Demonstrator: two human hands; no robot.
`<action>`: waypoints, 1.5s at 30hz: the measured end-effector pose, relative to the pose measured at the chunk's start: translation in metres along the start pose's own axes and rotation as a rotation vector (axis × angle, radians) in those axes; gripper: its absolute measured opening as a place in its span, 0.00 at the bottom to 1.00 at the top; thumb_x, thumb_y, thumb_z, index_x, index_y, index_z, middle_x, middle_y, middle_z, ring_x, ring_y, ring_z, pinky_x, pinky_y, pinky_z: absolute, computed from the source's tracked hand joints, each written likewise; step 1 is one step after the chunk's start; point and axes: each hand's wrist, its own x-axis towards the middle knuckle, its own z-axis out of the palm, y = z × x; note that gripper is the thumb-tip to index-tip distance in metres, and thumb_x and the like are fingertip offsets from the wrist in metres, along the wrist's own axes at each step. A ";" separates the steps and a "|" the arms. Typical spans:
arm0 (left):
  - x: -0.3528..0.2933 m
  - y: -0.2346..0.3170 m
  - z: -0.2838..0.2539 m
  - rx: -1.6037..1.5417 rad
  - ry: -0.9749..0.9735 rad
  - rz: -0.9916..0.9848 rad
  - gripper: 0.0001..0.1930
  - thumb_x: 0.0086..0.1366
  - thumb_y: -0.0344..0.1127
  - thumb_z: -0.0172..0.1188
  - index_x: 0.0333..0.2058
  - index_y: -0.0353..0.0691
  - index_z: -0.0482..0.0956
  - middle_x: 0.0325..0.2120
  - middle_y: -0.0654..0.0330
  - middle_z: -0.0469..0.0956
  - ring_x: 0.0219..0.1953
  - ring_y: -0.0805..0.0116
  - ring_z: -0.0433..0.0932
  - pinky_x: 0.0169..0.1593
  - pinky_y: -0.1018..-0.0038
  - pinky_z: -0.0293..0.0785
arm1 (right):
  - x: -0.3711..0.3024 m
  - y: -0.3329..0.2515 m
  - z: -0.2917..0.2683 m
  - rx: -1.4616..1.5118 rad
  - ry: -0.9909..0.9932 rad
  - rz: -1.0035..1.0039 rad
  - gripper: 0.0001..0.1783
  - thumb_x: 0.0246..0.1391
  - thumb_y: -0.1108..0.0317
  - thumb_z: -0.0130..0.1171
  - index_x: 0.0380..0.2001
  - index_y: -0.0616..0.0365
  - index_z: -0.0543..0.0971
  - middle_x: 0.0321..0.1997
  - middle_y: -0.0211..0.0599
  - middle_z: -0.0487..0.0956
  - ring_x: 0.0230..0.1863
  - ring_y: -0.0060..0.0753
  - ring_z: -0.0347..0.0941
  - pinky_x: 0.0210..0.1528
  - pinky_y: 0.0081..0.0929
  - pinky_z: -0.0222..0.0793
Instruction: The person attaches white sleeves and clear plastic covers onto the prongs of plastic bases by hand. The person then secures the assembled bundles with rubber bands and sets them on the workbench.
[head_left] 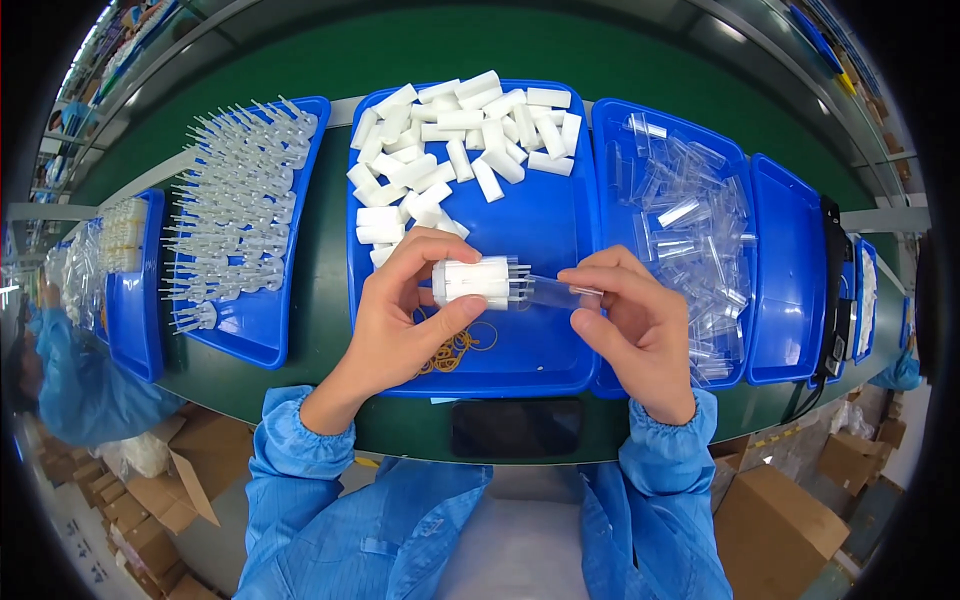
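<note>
On a green bench (325, 220) beneath both hands sits a blue tray (545, 222), white blocks (495, 135) heaped beyond the left hand (385, 320), which, like the right hand (642, 322), pinches: the left a white bundle (475, 283) between them, the right a clear tube (552, 292) by the bundle's pronged end, yellow bands (442, 357) beside the left.

Factory workshop, green workbench (322, 250), blue parts trays (545, 235), cardboard boxes (775, 530)

A head-worn fisheye looks down at both hands (385, 325) (645, 325).
</note>
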 end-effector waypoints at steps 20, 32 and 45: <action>-0.002 -0.005 0.004 0.169 0.010 0.154 0.19 0.60 0.24 0.69 0.50 0.36 0.79 0.49 0.56 0.70 0.51 0.64 0.77 0.52 0.70 0.83 | -0.005 0.002 0.007 0.089 0.014 0.246 0.15 0.59 0.79 0.62 0.49 0.65 0.81 0.36 0.36 0.80 0.36 0.20 0.75 0.41 0.19 0.73; -0.002 0.000 -0.002 0.319 -0.054 0.083 0.16 0.58 0.24 0.69 0.46 0.34 0.82 0.50 0.54 0.72 0.50 0.66 0.77 0.49 0.75 0.78 | -0.009 -0.001 0.010 0.077 0.025 0.129 0.15 0.57 0.79 0.63 0.48 0.66 0.82 0.36 0.42 0.82 0.36 0.23 0.78 0.39 0.19 0.73; -0.004 -0.001 0.000 0.327 -0.002 0.043 0.14 0.58 0.24 0.69 0.44 0.35 0.84 0.47 0.56 0.74 0.45 0.69 0.79 0.44 0.78 0.79 | -0.010 0.001 0.019 0.045 0.085 0.166 0.14 0.55 0.78 0.64 0.46 0.66 0.83 0.33 0.40 0.82 0.30 0.20 0.76 0.34 0.18 0.72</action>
